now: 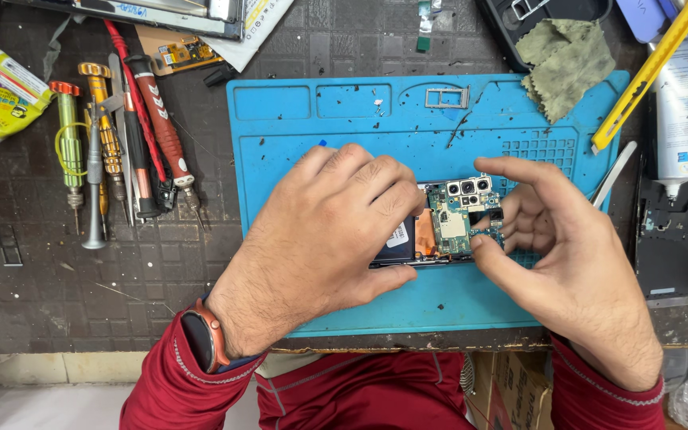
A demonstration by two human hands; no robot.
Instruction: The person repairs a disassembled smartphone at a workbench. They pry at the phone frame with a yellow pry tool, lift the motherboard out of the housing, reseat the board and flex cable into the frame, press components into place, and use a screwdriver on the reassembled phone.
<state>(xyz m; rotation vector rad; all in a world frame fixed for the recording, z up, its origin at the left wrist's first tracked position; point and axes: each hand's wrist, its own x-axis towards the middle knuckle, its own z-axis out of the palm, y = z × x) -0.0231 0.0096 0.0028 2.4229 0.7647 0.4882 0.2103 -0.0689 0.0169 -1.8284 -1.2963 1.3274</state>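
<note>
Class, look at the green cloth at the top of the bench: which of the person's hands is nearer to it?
Right. The right hand lies just below the green cloth; the left hand sits farther off, down and to its left.
</note>
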